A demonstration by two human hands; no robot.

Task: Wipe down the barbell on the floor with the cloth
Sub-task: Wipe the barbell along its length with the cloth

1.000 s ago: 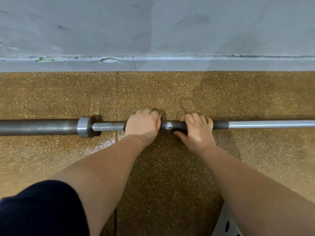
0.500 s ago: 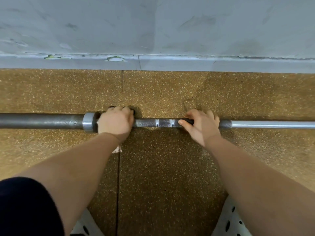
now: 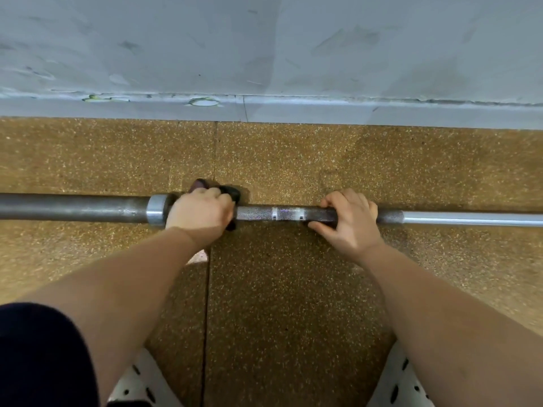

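The left hand (image 3: 199,212), clenched around the cloth (image 3: 230,193) on the barbell (image 3: 282,214) lying on the floor (image 3: 293,289), has slid left to the collar (image 3: 155,210) while the right hand (image 3: 349,221) grips the shaft, so this stretch looks wiped.

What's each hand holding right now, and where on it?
Left hand grips the dark cloth, bunched round the barbell shaft right beside the collar. Right hand grips the bare knurled shaft further right.

barbell (image 3: 258,214): grey metal, rough knurled middle (smooth and shinier at right)
cloth (image 3: 230,193): dark, matt fabric
floor (image 3: 293,289): speckled, matt
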